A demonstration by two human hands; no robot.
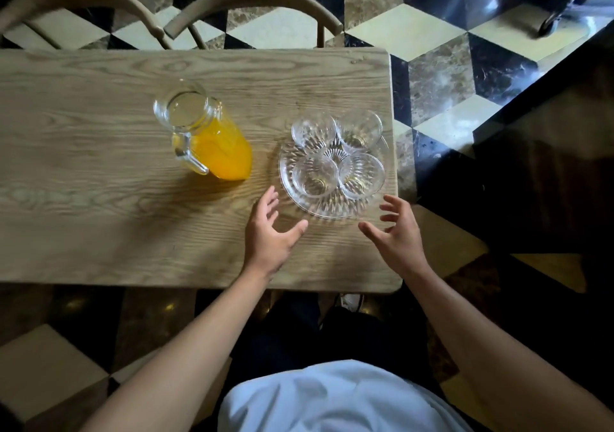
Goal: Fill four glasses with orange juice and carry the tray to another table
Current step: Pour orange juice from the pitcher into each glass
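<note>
The wooden table (99, 225) filled the view, two chairs (252, 2) tucked in behind it. Near its right end sat the clear glass tray (332, 207) with four empty glasses (314, 175) clustered on it. The jug of orange juice (212, 139) stood well to the tray's left. The left hand (270, 232) and right hand (397, 235) hovered spread wide by the tray's near rim, holding nothing.

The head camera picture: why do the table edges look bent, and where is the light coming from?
Head view: a wide-angle lens bows the pale wooden table; the glass jug of orange juice throws its shadow toward the near left, so light likely comes from the far right; glare streaks the glossy floor tiles.
</note>
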